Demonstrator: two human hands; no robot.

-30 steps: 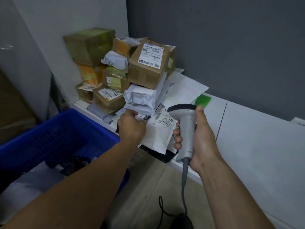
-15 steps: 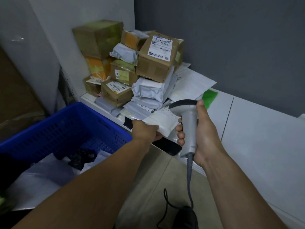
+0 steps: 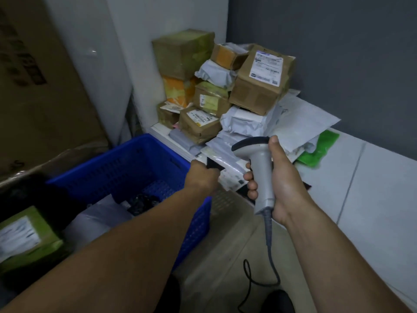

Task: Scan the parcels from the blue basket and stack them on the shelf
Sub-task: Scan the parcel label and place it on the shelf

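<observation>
Left hand (image 3: pixel 203 175): fingers curled round the near edge of a flat parcel (image 3: pixel 232 177), white with a printed label and a dark strip showing just past the knuckles. The parcel lies on the front lip of the shelf (image 3: pixel 383 177), part of it overhanging.

Right hand (image 3: pixel 282 184): wrapped round the handle of the scanner (image 3: pixel 255 168), thumb up along the back and head pointing away from the person. It sits just right of the left hand, with the flat parcel between the two. The cable (image 3: pixel 269 242) drops from below the right hand to the floor.

Beyond both hands: parcel pile (image 3: pixel 243 125) on the shelf, against the wall corner. The labelled carton (image 3: pixel 261 80) sits tilted on top of the grey mailers. A green mailer (image 3: pixel 318 150) lies on the shelf, right of and beyond the right hand.

Blue basket (image 3: pixel 112 168): left of and below the left hand, under that forearm. A black bag (image 3: pixel 142 203) and pale mailers lie inside. A green-wrapped box (image 3: pixel 24 238) is far left of the left arm; can't tell if it's inside the basket.
</observation>
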